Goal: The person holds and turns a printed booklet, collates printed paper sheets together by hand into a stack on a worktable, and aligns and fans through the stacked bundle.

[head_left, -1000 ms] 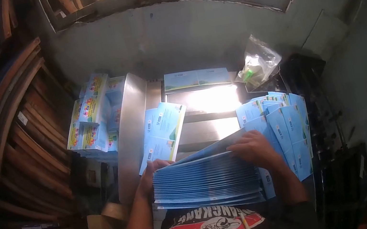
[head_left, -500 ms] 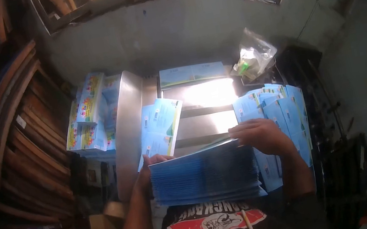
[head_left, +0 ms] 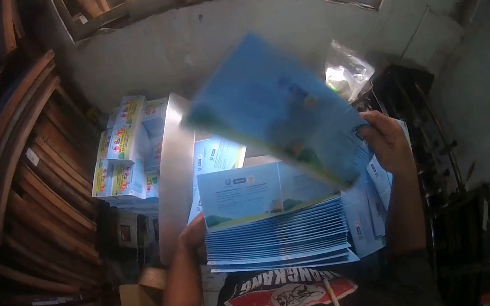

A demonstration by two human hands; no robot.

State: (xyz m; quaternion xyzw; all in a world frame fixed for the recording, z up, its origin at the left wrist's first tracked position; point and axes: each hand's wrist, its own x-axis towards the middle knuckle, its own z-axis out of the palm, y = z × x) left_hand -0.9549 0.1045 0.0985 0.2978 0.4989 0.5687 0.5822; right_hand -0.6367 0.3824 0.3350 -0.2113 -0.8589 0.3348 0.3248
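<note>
My left hand (head_left: 192,233) grips the left edge of a thick stack of blue printed sheets (head_left: 277,238), its fingers partly hidden by the stack. The sheets lie fanned in steps, close to my body, and the top one shows text, logos and a green landscape. My right hand (head_left: 387,141) pinches one blue printed sheet (head_left: 275,102) by its right corner. That sheet is raised and tilted above the stack, slightly blurred, and covers much of the metal table behind it.
More loose sheets (head_left: 367,217) lie at the right and others (head_left: 217,155) at the left, beside an upright metal plate (head_left: 168,166). Further left stand piles of colourful printed pieces (head_left: 125,131). A clear plastic bag (head_left: 348,71) sits at the back right; wooden frames (head_left: 34,169) lean at the left.
My right hand has moved right and up from the stack, lifting one sheet off it. The top of the stack now tilts into view, showing its printed face. My left hand stays at the stack's left edge.
</note>
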